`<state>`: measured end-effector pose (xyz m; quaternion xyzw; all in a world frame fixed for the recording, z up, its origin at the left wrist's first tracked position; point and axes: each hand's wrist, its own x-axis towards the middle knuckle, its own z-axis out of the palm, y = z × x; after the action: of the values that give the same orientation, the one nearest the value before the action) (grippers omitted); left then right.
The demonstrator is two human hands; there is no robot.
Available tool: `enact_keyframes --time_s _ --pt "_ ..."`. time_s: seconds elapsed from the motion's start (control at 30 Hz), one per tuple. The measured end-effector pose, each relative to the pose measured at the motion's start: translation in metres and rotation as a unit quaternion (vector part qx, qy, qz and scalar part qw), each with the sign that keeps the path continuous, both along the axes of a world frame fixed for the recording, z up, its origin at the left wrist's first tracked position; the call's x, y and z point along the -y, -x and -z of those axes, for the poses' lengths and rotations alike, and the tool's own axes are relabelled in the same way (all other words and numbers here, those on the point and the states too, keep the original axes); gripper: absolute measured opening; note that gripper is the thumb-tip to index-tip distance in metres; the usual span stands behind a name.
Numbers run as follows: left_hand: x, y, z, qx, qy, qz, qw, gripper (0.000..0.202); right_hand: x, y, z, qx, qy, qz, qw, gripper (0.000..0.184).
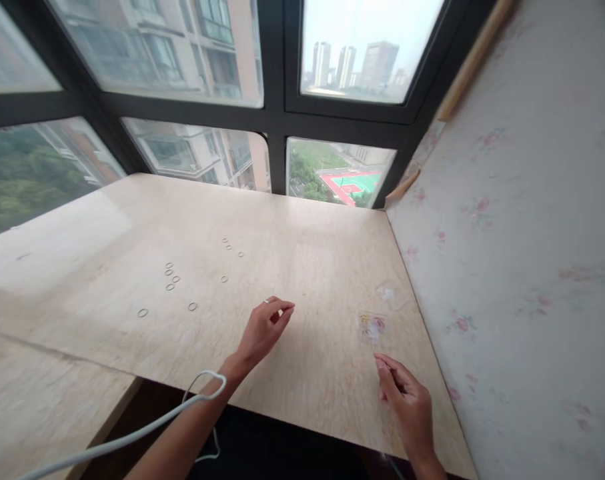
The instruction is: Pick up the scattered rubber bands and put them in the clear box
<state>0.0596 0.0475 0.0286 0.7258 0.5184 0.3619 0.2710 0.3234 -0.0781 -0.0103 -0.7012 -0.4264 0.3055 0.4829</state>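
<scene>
My left hand (267,330) hovers over or rests on the middle of the stone-patterned sill, its thumb and index finger pressed together; whatever they may hold is too small to make out. It wears a ring on one finger. My right hand (407,407) is also pinched, close to the near side of a small clear plastic bag (373,328) with yellow, red and white bits in it. Nothing can be made out between its fingertips. To the left lie several small thin rings, among them one near the front (143,313) and one nearer my left hand (193,307).
A second clear plastic bag (386,293) lies beyond the first. A white cable (147,423) crosses over my left forearm. Flowered wallpaper (512,267) bounds the sill (307,260) on the right, dark-framed windows (277,147) at the back. A dark gap (137,417) opens at the front left.
</scene>
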Motion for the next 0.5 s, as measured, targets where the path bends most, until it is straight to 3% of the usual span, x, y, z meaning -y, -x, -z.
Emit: enact_keyframes --time_s 0.1,0.23,0.4,0.5 --pt "0.016 0.043 0.011 -0.003 0.017 -0.074 0.997 0.019 -0.008 0.023 -0.011 -0.031 -0.002 0.012 0.999 0.045" --pt "0.033 0.075 0.023 0.029 0.027 -0.133 0.99 0.022 -0.039 0.08 -0.036 -0.051 -0.031 -0.076 0.995 0.041" --pt "0.038 0.083 0.03 0.097 0.012 -0.165 0.981 0.021 -0.125 0.163 -0.067 -0.002 -0.054 -0.296 0.954 0.037" --pt "0.036 0.084 0.034 0.116 0.014 -0.162 0.98 0.019 -0.189 0.206 -0.072 0.147 -0.009 -0.401 0.904 0.04"
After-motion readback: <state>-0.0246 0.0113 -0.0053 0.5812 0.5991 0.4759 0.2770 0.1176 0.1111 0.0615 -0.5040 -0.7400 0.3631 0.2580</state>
